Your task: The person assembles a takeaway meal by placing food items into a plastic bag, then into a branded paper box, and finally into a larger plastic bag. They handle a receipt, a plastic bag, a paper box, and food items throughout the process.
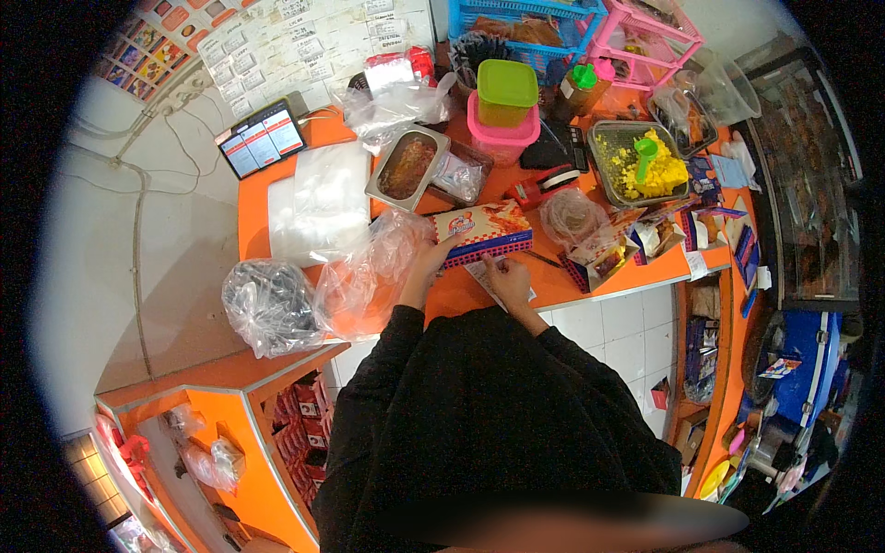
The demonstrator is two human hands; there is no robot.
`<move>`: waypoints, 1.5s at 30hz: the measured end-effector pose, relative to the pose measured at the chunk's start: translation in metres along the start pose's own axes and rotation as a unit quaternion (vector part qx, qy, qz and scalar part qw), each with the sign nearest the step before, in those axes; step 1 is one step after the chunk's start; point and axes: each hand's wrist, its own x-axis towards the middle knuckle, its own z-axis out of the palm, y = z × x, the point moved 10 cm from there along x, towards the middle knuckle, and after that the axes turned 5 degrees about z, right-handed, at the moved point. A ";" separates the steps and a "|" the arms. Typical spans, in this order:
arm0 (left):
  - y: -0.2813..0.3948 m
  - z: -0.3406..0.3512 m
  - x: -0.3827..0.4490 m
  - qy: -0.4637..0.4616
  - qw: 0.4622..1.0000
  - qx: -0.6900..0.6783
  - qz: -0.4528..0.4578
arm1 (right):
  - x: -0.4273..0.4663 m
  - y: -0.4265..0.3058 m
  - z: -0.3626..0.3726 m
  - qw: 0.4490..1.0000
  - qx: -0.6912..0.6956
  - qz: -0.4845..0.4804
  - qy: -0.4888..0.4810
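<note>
A closed cardboard food box [484,225], printed in cream, red and dark blue, is tilted above the orange counter's front part. My left hand [430,266] grips its left end, thumb along the top edge. At the box's front side is my right hand [510,280], fingers curled and a fingertip against the lower edge. Whether it pinches the cardboard cannot be made out. A printed paper slip [487,282] lies under the box and right hand. Crumpled clear plastic bags [377,259] lie beside my left hand.
Behind the box stand a steel pan of sauce [408,169] and a red tape dispenser [536,188]. To the right are open filled food boxes [601,256] and a tub of yellow food [657,173] with a green scoop. Left are stacked white sheets [321,207] and a tablet [263,139].
</note>
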 end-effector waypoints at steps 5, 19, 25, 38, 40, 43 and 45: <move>0.002 0.002 -0.003 -0.018 0.999 0.048 -0.004 | 0.012 0.013 0.007 0.998 -0.022 -0.055 -0.016; 0.015 -0.003 -0.013 0.008 0.996 0.072 0.047 | 0.022 0.007 0.003 0.962 -0.247 -0.094 -0.065; 0.009 0.012 -0.014 0.061 0.933 0.235 0.267 | 0.009 -0.063 -0.025 0.931 -0.234 -0.259 -0.105; 0.041 -0.122 -0.161 0.378 0.809 0.363 0.266 | 0.032 -0.099 0.034 0.819 -0.334 -0.377 -0.274; 0.015 -0.151 -0.180 0.402 0.776 0.462 0.154 | 0.028 -0.113 0.022 0.834 -0.278 -0.384 -0.281; -0.026 -0.172 -0.187 0.405 0.791 0.451 0.081 | 0.026 -0.139 0.001 0.840 -0.205 -0.412 -0.288; -0.045 -0.178 -0.184 0.406 0.815 0.405 0.082 | 0.025 -0.156 -0.013 0.844 -0.146 -0.421 -0.300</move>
